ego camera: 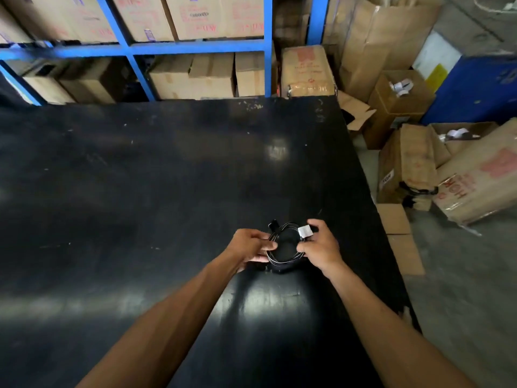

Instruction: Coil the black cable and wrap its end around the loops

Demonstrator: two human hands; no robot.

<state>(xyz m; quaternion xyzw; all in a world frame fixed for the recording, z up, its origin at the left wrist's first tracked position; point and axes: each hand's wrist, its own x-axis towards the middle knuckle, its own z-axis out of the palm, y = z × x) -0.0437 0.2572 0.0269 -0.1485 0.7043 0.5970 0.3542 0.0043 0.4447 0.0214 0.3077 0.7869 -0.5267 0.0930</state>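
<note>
Crowding the black table (140,177), cardboard boxes (405,163) flank the coiled cable (282,257).

Two bare forearms reach forward from the bottom of the view, converging toward the middle. The left forearm enters from the lower left and angles up to the right; the right forearm enters from the lower right and angles up to the left. The left hand (251,245) is turned with its back partly upward, fingers extended toward the right and pinched together. The right hand (319,246) shows its back to the camera, knuckles bent, fingers curled inward in a grip, thumb raised toward the top. The two hands sit close together at the same height, fingertips pointing toward each other with a small gap between them. Both wrists are nearly straight.
</note>
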